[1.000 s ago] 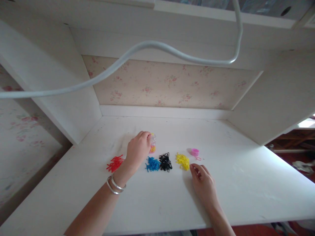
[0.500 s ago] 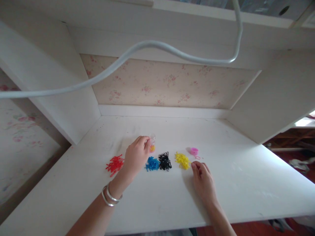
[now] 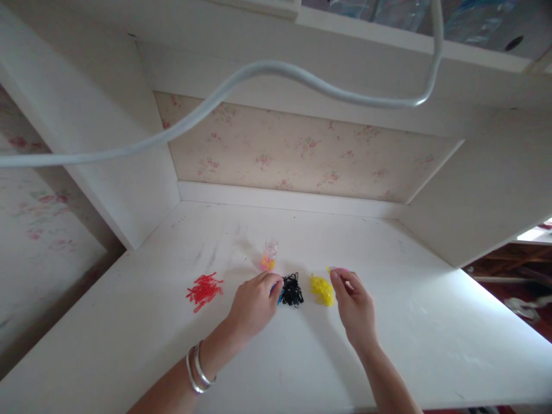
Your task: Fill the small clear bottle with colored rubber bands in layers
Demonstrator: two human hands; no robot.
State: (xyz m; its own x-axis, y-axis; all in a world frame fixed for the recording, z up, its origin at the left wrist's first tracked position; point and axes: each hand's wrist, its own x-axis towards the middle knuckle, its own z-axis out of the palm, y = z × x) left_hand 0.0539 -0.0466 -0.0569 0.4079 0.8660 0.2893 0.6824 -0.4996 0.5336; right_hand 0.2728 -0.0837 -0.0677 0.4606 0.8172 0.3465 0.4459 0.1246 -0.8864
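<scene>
Right hand [image 3: 357, 307] narrowed to a pinch, I held a yellow band [image 3: 328, 269] by the far side of the yellow pile [image 3: 322, 289]. Something pink [image 3: 342, 269] showed just behind that hand, mostly hidden by it. I had my left hand [image 3: 254, 300] over the blue pile [image 3: 280, 299], covering most of it, thumb and fingers drawn together; I cannot tell whether they gripped anything. Just beyond it, the clear jar [image 3: 269, 253] stood on the table [image 3: 431, 351], pink and yellow bits low inside. The black pile [image 3: 293, 289] lay between my hands, touching the blue, and the red pile [image 3: 204, 291] lay apart, to the left.
</scene>
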